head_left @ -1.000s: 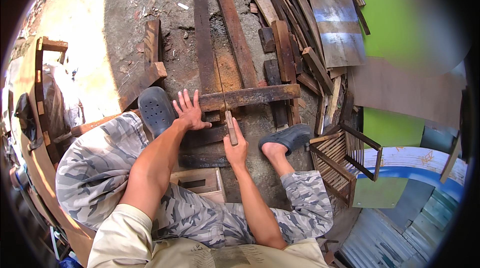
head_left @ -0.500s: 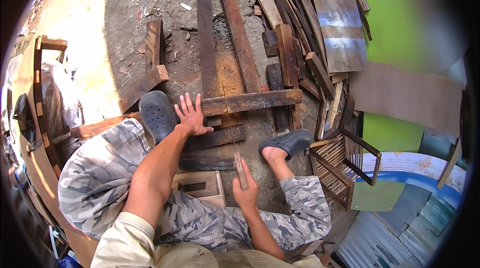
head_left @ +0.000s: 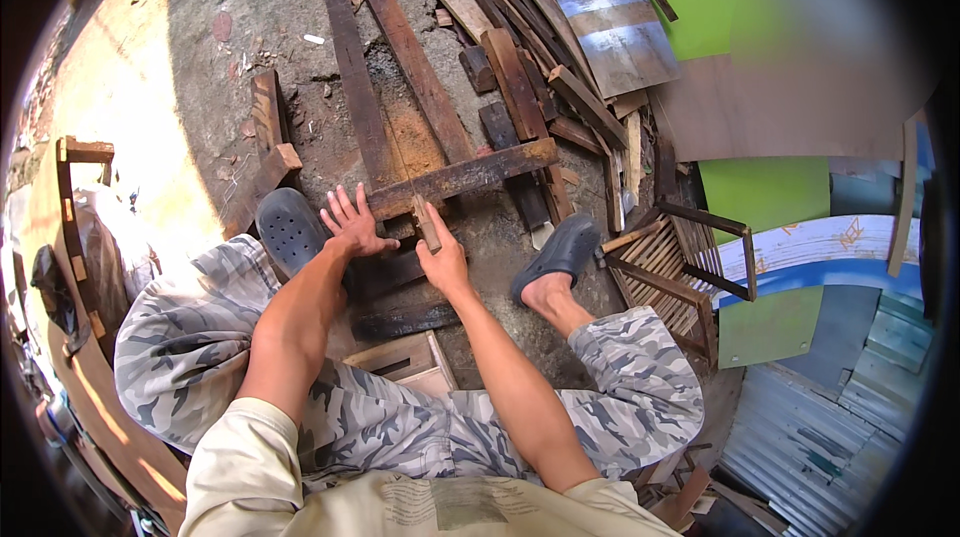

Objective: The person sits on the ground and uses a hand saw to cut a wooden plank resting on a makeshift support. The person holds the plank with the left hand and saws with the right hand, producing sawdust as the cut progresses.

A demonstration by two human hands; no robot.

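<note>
A dark, weathered wooden beam lies crosswise in front of me, propped on other timber. My left hand is open with its fingers spread, resting at the beam's left part beside my clog. In my right hand is the wooden handle of a handsaw, its fingers wrapped round the grip. The handle is now close to the beam's near edge. Seen almost edge-on, the thin blade crosses the beam and reaches past its far side. Orange-brown sawdust covers the ground beyond the cut.
Two long planks run away from me on the concrete. Stacked timber lies to their right. My dark clogs flank the work. A slatted wooden frame stands at right, and a wooden box lies between my legs.
My right hand has pushed the saw forward, bringing its handle from well short of the beam up to it. My left hand stays at the beam. The whole view has shifted and turned slightly.
</note>
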